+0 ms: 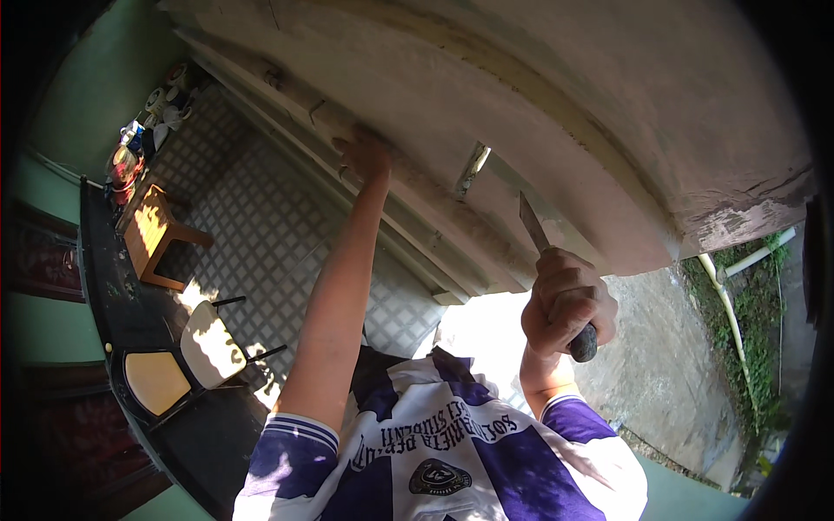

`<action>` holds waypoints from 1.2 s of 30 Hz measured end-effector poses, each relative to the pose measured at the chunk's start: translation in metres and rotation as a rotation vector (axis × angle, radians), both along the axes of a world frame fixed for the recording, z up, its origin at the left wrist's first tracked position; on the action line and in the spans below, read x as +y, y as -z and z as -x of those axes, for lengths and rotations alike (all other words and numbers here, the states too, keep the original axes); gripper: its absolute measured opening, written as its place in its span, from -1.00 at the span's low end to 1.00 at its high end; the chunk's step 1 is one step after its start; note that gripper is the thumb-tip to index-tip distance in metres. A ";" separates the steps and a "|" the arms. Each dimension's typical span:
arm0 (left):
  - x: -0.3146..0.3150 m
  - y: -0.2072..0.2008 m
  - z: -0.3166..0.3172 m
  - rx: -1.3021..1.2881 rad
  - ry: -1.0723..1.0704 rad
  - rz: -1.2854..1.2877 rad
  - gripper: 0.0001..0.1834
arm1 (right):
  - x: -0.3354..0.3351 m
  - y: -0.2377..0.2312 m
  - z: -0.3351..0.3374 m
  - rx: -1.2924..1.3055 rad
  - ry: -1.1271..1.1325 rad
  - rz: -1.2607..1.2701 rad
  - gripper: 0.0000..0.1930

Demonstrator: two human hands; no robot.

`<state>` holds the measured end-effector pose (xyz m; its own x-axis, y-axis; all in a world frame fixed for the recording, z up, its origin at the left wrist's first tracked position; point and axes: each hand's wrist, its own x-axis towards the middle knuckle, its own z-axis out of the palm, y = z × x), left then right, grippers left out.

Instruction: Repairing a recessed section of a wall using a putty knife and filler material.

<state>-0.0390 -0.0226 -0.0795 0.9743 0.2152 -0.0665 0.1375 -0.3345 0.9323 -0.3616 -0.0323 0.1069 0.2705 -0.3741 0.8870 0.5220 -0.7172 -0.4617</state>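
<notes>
My left arm reaches forward, and my left hand (pixel 363 154) lies against the pale concrete ledge (pixel 417 187) of the wall, fingers apart and holding nothing. Nearer to me on the right, my right hand (pixel 569 304) is wrapped round the dark handle of a knife (pixel 533 224). Its narrow blade points up and away, toward the wall; whether the tip touches the surface I cannot tell. Between my two hands, a narrow slot (pixel 473 169) opens through the pale wall (pixel 556 165), and light shows in it.
Below on the left spreads a patterned tile floor (pixel 261 174). A wooden stool (pixel 156 234) and a chair (pixel 208 347) stand there, with several containers (pixel 130 161) beyond. To the right are a sunlit concrete ground (pixel 669 373), a white pipe (pixel 734 321) and green plants (pixel 764 347).
</notes>
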 end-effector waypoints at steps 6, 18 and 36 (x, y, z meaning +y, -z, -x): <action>-0.005 -0.012 0.007 0.047 -0.005 0.001 -0.14 | -0.006 0.006 -0.002 0.065 0.033 -0.039 -0.60; -0.005 -0.012 0.007 0.031 -0.019 -0.009 -0.15 | -0.002 -0.004 0.003 0.067 0.007 0.031 -0.56; 0.001 -0.015 0.012 0.065 0.002 -0.011 -0.14 | -0.003 0.001 0.007 0.076 -0.015 0.121 -0.64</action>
